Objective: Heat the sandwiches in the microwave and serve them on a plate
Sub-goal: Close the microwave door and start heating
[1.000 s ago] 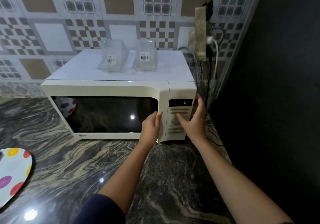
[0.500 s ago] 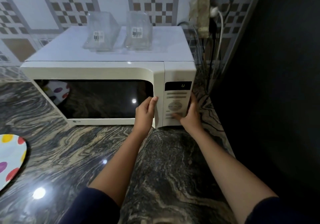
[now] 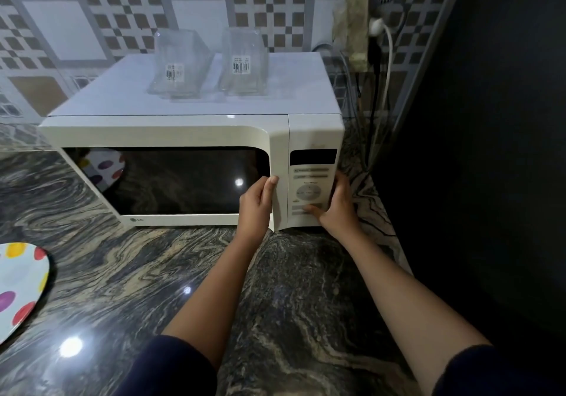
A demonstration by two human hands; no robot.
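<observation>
A white microwave (image 3: 183, 132) stands on the marble counter (image 3: 122, 273) with its door closed. The window is dark and reflects a dotted plate, so nothing inside can be made out. My left hand (image 3: 255, 208) grips the door's right edge, fingers curled round it. My right hand (image 3: 338, 208) lies against the oven's right side, and its thumb presses a low button on the control panel (image 3: 311, 181). The display is dark. A white plate with coloured dots (image 3: 21, 285) lies at the far left of the counter. No sandwich is visible.
Two clear plastic containers (image 3: 180, 67) (image 3: 243, 64) with barcode labels sit on top of the microwave. Plugs and cables (image 3: 378, 25) hang behind its right corner. A dark wall (image 3: 474, 150) stands close on the right. Patterned tiles cover the back wall.
My right hand slid down the control panel until its thumb reached a low button. The lit digit on the display went dark. My left hand stayed on the door edge.
</observation>
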